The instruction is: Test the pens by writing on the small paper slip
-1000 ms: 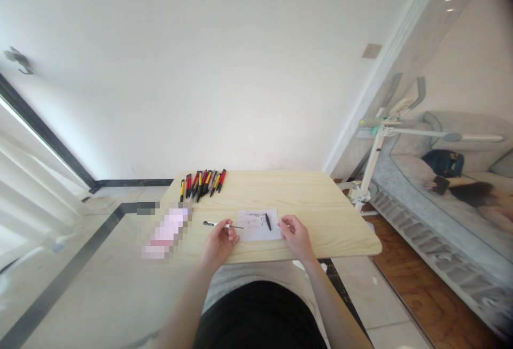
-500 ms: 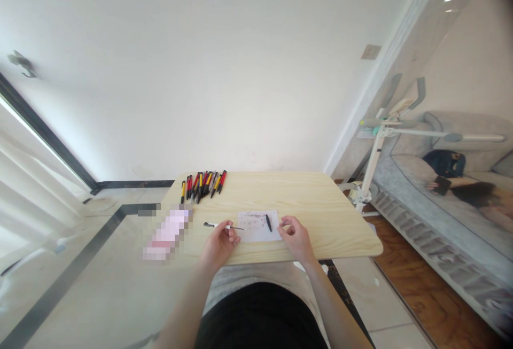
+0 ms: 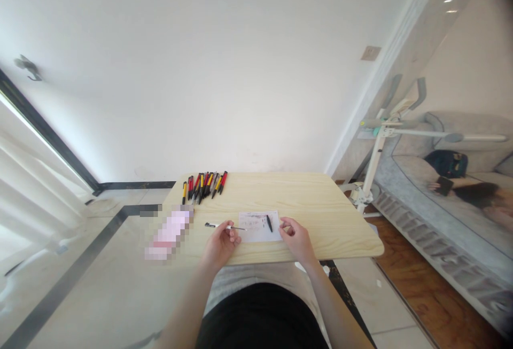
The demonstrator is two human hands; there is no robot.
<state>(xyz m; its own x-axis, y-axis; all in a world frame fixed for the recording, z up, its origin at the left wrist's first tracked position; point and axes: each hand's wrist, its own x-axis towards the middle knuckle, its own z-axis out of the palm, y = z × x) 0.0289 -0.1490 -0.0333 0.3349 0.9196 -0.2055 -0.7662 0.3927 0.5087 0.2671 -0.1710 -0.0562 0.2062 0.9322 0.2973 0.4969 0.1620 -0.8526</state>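
My left hand [image 3: 224, 239] is closed around a ballpoint pen [image 3: 216, 225] with a white barrel and a black clip end. A thin refill sticks out bare from the pen's right end, its tip over the left part of a white paper [image 3: 252, 235]. The paper carries dark scribbles and small dark marks. On its right side lies a black tapered pen part [image 3: 269, 224]. Beside the paper's right edge, my right hand [image 3: 294, 235] has thumb and forefinger pinched together. Whatever sits between those fingertips is too small to make out.
Several red, yellow, black and grey pens [image 3: 203, 186] lie in a bunch at the table's back left. A blurred pink item [image 3: 170, 234] is at the left edge of the wooden table [image 3: 320, 210]. Exercise equipment [image 3: 374, 162] stands right, before a grey sofa with a person on it.
The view has shifted very slightly. Both hands keep the same pose, and the pen and the black part stay where they were.
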